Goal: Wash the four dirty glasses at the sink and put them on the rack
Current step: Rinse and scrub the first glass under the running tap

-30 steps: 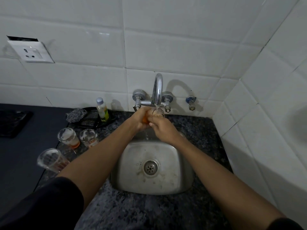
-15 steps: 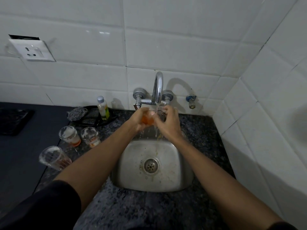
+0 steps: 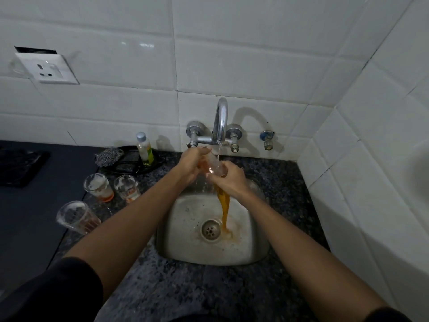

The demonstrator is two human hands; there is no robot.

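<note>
Under the running tap (image 3: pixel 220 122) I hold a clear glass (image 3: pixel 214 164), tipped mouth-down. My left hand (image 3: pixel 191 164) grips its base end and my right hand (image 3: pixel 228 178) grips its mouth end. Orange liquid pours from the glass into the steel sink (image 3: pixel 185 242), landing beside the drain (image 3: pixel 210 229). Three dirty glasses stand on the counter to the left: one with foam and an orange residue (image 3: pixel 98 187), one next to it (image 3: pixel 127 188), and a nearer one (image 3: pixel 75 217). No rack is in view.
A small bottle (image 3: pixel 144 148) and a scrubber (image 3: pixel 108 156) sit on a black dish (image 3: pixel 130 165) left of the tap. A dark mat (image 3: pixel 19 166) lies far left. A second valve (image 3: pixel 267 138) projects from the tiled wall; a tiled side wall (image 3: pixel 371 159) closes in on the right.
The glass has been tipped over between my hands, and the orange liquid now streams into the sink. Both hands dropped slightly below the spout.
</note>
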